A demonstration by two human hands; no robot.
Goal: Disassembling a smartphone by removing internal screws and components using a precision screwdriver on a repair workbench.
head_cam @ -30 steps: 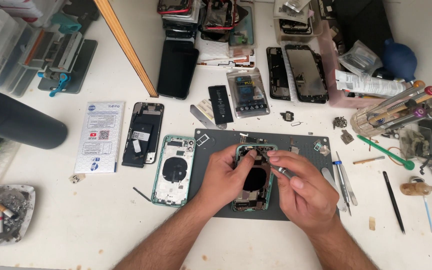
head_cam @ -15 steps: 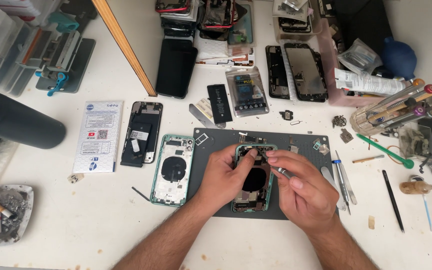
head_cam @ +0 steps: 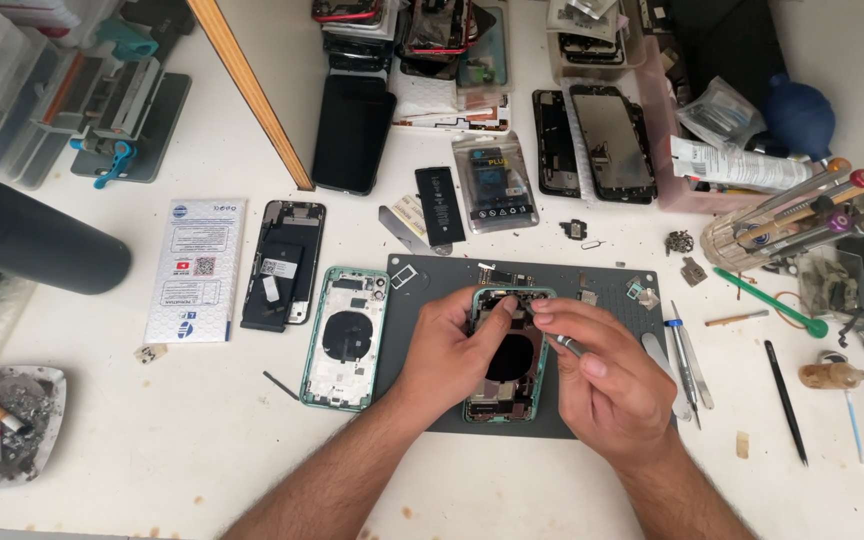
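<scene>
An opened green phone housing (head_cam: 508, 380) lies on a dark grey work mat (head_cam: 607, 290). My left hand (head_cam: 449, 352) rests on the housing's left side, with its fingers pressing inside near the top. My right hand (head_cam: 607, 385) is on the right side and pinches a thin metal tool (head_cam: 564, 344) whose tip points into the upper part of the housing. A second green back housing (head_cam: 344, 336) lies left of the mat. Small screws and parts sit along the mat's top edge.
Tweezers and picks (head_cam: 685, 355) lie right of the mat, with a black spudger (head_cam: 784, 400) and a green tool (head_cam: 770, 304). A tool holder (head_cam: 792, 220) stands at far right. Phone parts, a battery (head_cam: 440, 204), a black phone (head_cam: 353, 132), an ashtray (head_cam: 4, 420) and a dark cylinder (head_cam: 27, 240) surround the work.
Both hands stay on the green housing with only tiny finger shifts. Nothing else has moved.
</scene>
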